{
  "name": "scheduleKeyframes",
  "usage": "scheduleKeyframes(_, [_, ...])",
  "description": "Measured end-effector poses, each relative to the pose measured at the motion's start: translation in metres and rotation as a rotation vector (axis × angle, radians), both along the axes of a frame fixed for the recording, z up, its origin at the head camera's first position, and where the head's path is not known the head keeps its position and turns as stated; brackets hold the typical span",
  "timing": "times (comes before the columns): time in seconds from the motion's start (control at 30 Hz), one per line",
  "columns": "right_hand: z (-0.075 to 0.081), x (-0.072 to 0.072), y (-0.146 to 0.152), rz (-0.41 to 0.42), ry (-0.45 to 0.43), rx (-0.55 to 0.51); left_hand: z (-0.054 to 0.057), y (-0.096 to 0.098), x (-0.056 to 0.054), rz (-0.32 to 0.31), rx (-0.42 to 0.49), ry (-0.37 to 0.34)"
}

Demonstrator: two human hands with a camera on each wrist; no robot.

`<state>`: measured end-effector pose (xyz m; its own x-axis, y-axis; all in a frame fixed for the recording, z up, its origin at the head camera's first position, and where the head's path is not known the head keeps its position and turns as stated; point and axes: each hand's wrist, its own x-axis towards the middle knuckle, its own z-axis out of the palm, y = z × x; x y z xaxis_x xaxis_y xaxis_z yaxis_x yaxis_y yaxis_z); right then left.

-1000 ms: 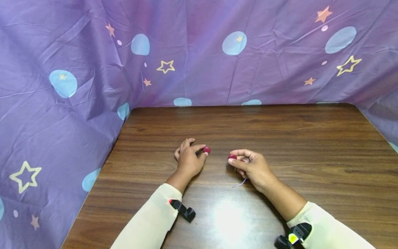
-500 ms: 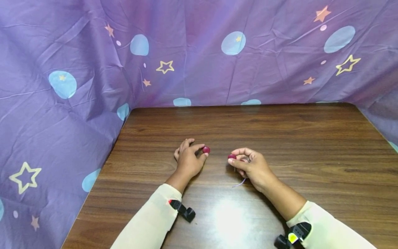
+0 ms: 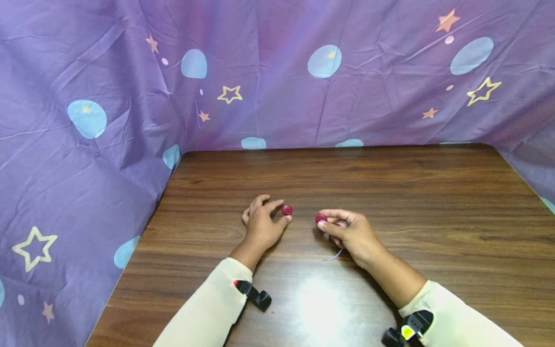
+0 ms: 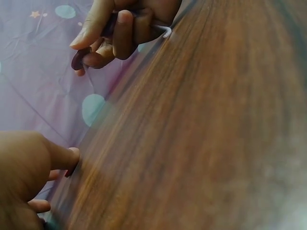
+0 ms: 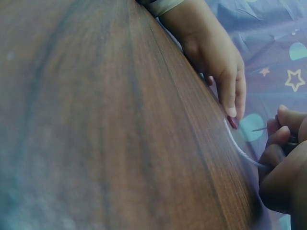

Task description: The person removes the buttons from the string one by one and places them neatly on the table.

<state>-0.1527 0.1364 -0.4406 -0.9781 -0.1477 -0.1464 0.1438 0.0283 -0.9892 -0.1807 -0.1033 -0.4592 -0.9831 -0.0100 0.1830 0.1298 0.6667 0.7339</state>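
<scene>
A small round dark red disc, button-like, (image 3: 287, 210) lies at the fingertips of my left hand (image 3: 262, 224). The thumb is spread apart from it, and the index fingertip is beside or touching it. In the right wrist view, that disc (image 5: 233, 122) sits just under the left fingertips. My right hand (image 3: 353, 233) pinches a second dark red disc (image 3: 321, 219) between thumb and index finger. A pale lilac cord (image 3: 334, 256) trails from beneath the right hand onto the table. Another dark piece (image 4: 110, 25) shows among the right fingers, mostly hidden.
Both hands work over a brown wood-grain table (image 3: 390, 188). A purple curtain (image 3: 277, 72) with stars and blue ovals hangs behind it and along the left. Black wrist cameras (image 3: 256, 295) sit on both cream sleeves. Glare brightens the near tabletop.
The left thumb has moved away from its disc, which it pinched before; that disc stays at about the same place. The disc in my right hand has shifted slightly left.
</scene>
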Motion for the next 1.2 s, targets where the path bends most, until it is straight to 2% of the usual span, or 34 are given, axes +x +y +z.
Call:
scheduleKeyframes(0.3, [0.0,-0.001,-0.001,-0.034,-0.014,-0.029,0.003,0.001,0.004,0.013,0.081,-0.001])
scheduleKeyframes(0.47, [0.001,-0.001,-0.001,-0.038,-0.008,-0.043,0.002,0.0,0.006,-0.024,0.127,0.078])
scheduleKeyframes(0.63, [0.001,0.0,-0.001,-0.031,0.01,-0.037,0.001,0.0,0.009,-0.1,0.16,0.223])
scheduleKeyframes(0.73, [0.0,0.0,-0.001,-0.024,0.018,-0.03,0.002,0.001,0.01,-0.183,0.203,0.3])
scheduleKeyframes(0.8, [0.0,0.0,0.0,-0.019,0.025,-0.019,0.003,0.003,0.012,-0.252,0.247,0.318])
scheduleKeyframes(0.87, [0.0,0.001,0.0,-0.012,0.031,-0.014,0.003,0.005,0.014,-0.316,0.293,0.313])
scheduleKeyframes(1.0, [0.0,0.001,0.0,-0.005,0.041,-0.016,0.004,0.008,0.018,-0.41,0.364,0.233])
scheduleKeyframes(1.1, [-0.001,0.001,0.0,0.001,0.043,-0.024,0.005,0.01,0.021,-0.445,0.402,0.144])
scheduleKeyframes(1.2, [-0.001,0.001,0.0,0.006,0.043,-0.031,0.008,0.01,0.023,-0.447,0.428,0.069])
